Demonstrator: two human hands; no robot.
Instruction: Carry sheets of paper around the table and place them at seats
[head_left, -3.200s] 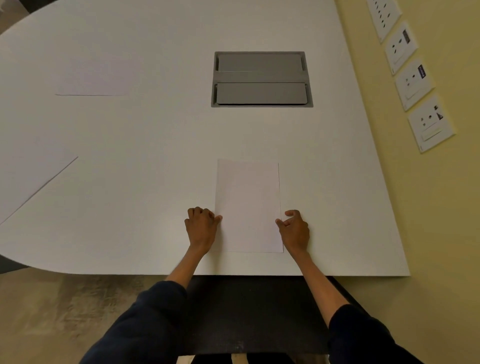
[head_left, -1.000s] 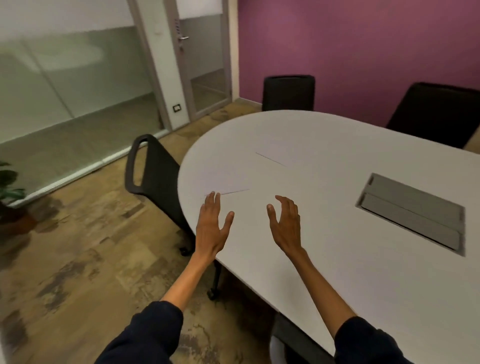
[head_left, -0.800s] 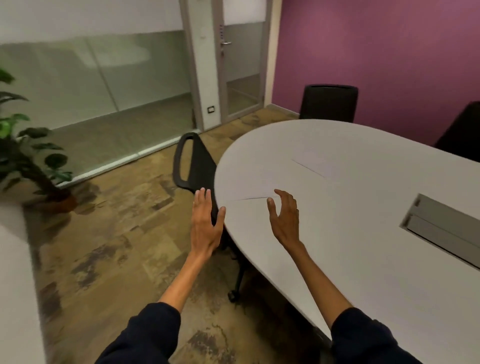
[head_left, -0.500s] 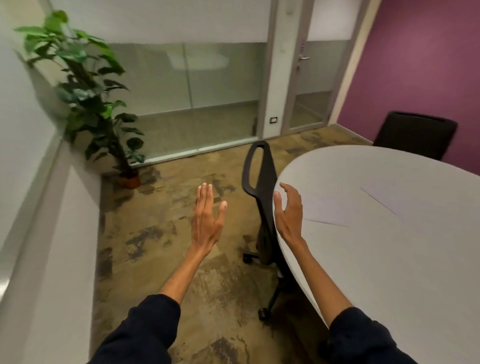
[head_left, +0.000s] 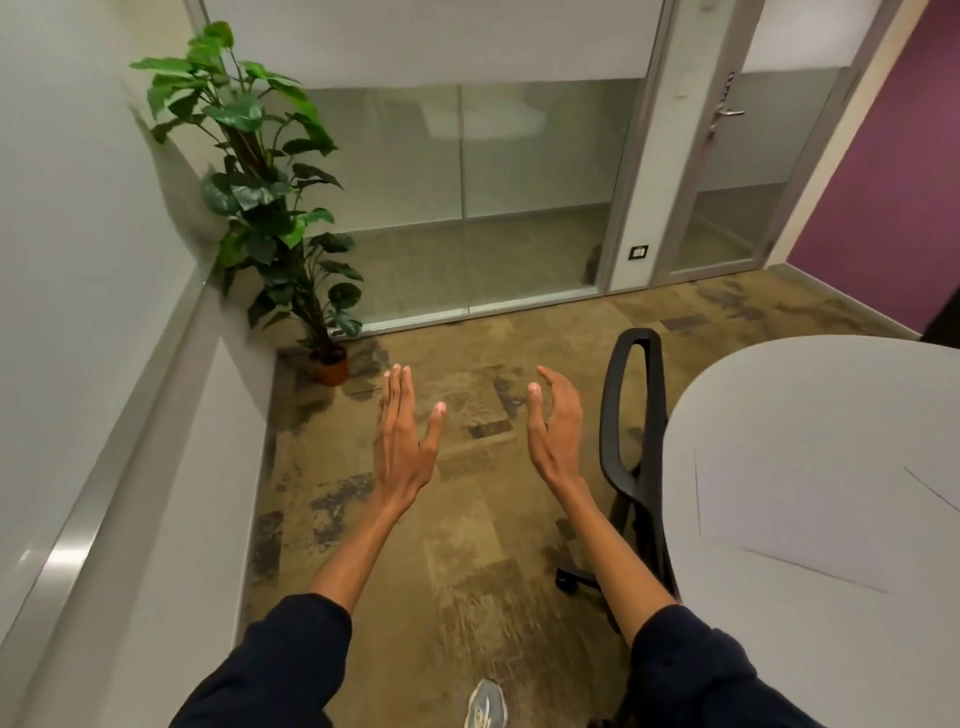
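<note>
Left hand (head_left: 402, 447): hovering over the floor (head_left: 467, 519), fingers (head_left: 397, 395) stretched straight, released, gripping nothing.
Right hand (head_left: 556, 431): floating at 3 o'clock of the left, fingers (head_left: 553, 379) loosely curled, released, carrying nothing.
Sheet of paper (head_left: 810, 509): lying flat on the white surface (head_left: 779, 389), at 3 o'clock of both hands.
Chair (head_left: 631, 415): sitting between right hand and surface edge.
Plant (head_left: 265, 176): standing in the corner, 11 o'clock.
Shoe (head_left: 485, 706): showing at 6 o'clock.
</note>
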